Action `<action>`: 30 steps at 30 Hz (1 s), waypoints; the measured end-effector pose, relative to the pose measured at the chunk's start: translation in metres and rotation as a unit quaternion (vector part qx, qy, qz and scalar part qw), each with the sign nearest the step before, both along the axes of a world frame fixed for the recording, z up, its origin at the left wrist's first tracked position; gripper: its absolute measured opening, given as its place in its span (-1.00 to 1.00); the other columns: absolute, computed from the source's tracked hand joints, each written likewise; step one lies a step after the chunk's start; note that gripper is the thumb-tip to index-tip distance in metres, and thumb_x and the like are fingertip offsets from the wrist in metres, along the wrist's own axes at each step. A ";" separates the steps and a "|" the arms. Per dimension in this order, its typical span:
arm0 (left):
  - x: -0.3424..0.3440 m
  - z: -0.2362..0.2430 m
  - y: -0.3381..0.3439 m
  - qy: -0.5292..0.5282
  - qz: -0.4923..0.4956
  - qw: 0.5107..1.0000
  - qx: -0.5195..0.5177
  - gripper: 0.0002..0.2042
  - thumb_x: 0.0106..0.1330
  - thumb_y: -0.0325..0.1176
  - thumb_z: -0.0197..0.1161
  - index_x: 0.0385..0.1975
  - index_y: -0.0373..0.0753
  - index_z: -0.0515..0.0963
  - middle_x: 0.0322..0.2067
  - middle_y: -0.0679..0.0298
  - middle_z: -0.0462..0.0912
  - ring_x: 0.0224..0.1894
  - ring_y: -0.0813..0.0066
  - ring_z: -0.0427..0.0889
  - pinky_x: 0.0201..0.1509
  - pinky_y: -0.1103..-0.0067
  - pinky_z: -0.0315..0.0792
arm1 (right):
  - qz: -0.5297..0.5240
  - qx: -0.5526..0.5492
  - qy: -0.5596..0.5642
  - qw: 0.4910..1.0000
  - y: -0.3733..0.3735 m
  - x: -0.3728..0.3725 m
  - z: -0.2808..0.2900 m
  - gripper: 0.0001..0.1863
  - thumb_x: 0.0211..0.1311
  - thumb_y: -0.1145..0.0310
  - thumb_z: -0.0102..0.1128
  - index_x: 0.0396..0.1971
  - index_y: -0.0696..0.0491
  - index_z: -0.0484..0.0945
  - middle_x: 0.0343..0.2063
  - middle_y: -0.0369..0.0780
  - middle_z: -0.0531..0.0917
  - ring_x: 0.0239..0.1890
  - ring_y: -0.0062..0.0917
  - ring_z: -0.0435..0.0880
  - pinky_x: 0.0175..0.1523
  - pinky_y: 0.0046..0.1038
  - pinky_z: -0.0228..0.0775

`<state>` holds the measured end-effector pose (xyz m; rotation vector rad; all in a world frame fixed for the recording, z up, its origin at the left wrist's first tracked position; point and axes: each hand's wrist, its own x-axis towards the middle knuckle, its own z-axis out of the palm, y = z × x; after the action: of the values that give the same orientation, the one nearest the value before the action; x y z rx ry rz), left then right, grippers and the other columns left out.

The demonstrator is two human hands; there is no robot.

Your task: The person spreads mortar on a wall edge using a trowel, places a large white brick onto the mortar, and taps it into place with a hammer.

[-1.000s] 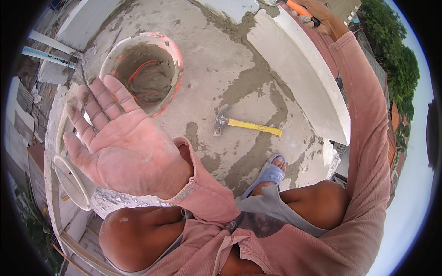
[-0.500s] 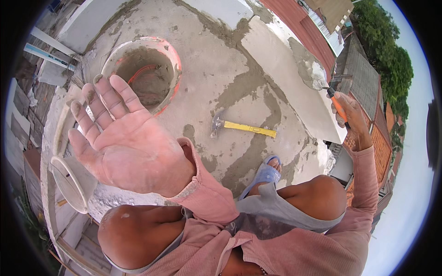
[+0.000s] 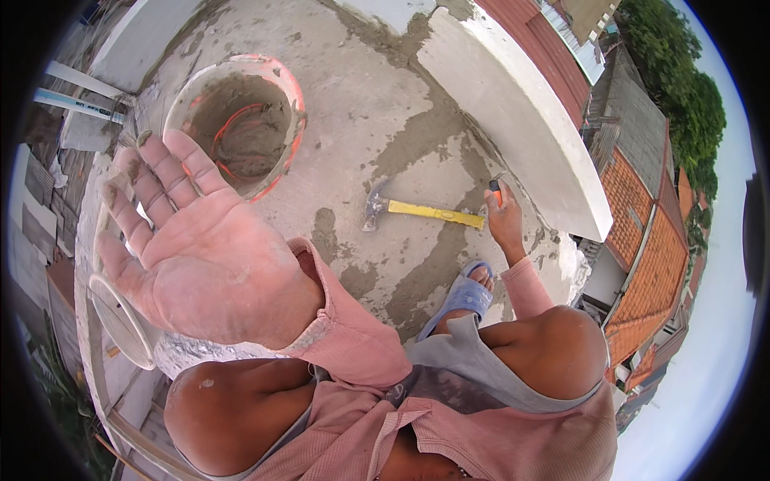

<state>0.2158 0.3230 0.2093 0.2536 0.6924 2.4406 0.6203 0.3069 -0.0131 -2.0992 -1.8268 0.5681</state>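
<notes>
My left hand (image 3: 212, 256) is raised palm up, fingers spread, with grey mortar on some fingertips and nothing in it. It covers the near left part of a round bucket (image 3: 298, 120), whose rim shows orange-red and whose inside is coated with wet mortar (image 3: 255, 143). In my right hand (image 3: 505, 220) is a trowel with an orange and black handle (image 3: 496, 191), held low beside the foot of a low white wall (image 3: 513, 112). Most of its blade is hidden from this angle. Just left of that hand a claw hammer (image 3: 433, 212) with a yellow handle lies on the floor.
Mortar streaks (image 3: 429, 140) mark the concrete floor (image 3: 337, 104). My foot in a blue sandal (image 3: 469, 298) stands near the hammer. White and blue pipes (image 3: 76, 104) lie at the far left, a pale container (image 3: 120, 321) at the near left. Tiled roofs (image 3: 642, 232) show beyond the wall.
My right hand has brought the trowel down and left, from over the wall's top to its foot near the hammer. My left hand stays open, slightly further left in view.
</notes>
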 end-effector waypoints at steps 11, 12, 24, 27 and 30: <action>0.000 -0.003 0.006 -0.033 0.007 0.999 0.004 -0.26 0.51 -0.17 0.03 0.54 -0.35 -0.12 0.51 -0.07 0.03 0.61 -0.04 -0.08 0.64 0.01 0.00 | 0.040 0.192 -0.059 0.979 0.038 -0.058 0.044 -0.51 0.49 0.14 0.17 0.22 0.16 0.50 -0.14 0.02 0.66 -0.09 -0.08 0.69 -0.05 -0.15 0.55; 0.003 -0.002 0.008 -0.035 0.006 0.999 0.005 -0.26 0.51 -0.17 0.03 0.54 -0.35 -0.12 0.51 -0.07 0.03 0.61 -0.04 -0.08 0.64 0.01 0.00 | 0.076 0.201 -0.026 0.976 0.058 -0.062 0.043 -0.51 0.49 0.11 0.19 0.20 0.16 0.51 -0.19 -0.04 0.67 -0.20 -0.21 0.69 -0.16 -0.23 0.55; -0.012 -0.002 0.005 -0.019 0.039 0.999 -0.013 -0.26 0.51 -0.14 0.07 0.51 -0.40 -0.09 0.49 -0.09 0.05 0.60 -0.05 -0.07 0.64 0.00 0.02 | -0.073 -0.025 0.407 0.910 0.105 -0.087 0.073 -0.46 0.47 0.05 0.25 0.23 0.14 0.54 -0.28 -0.30 0.62 -0.59 -0.77 0.44 -0.56 -0.67 0.26; -0.011 -0.002 0.005 -0.008 0.041 0.999 -0.020 -0.29 0.52 -0.14 0.07 0.49 -0.41 -0.06 0.46 -0.09 0.08 0.59 -0.05 -0.04 0.64 0.01 0.03 | -0.083 -0.037 0.404 0.910 0.092 -0.077 0.075 -0.46 0.47 0.04 0.24 0.22 0.14 0.55 -0.31 -0.30 0.63 -0.59 -0.76 0.44 -0.56 -0.66 0.26; -0.006 -0.004 0.007 -0.037 0.038 0.998 -0.014 -0.30 0.52 -0.15 0.07 0.48 -0.40 -0.03 0.43 -0.09 0.12 0.57 -0.05 0.00 0.64 0.02 0.04 | -0.055 -0.042 0.410 0.910 0.105 -0.083 0.080 -0.47 0.49 0.01 0.22 0.20 0.13 0.57 -0.35 -0.30 0.63 -0.60 -0.76 0.45 -0.54 -0.64 0.28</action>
<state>0.2097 0.3305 0.2051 0.1262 0.7155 2.4954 0.5375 0.4114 0.0673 -1.5965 -1.1980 1.2722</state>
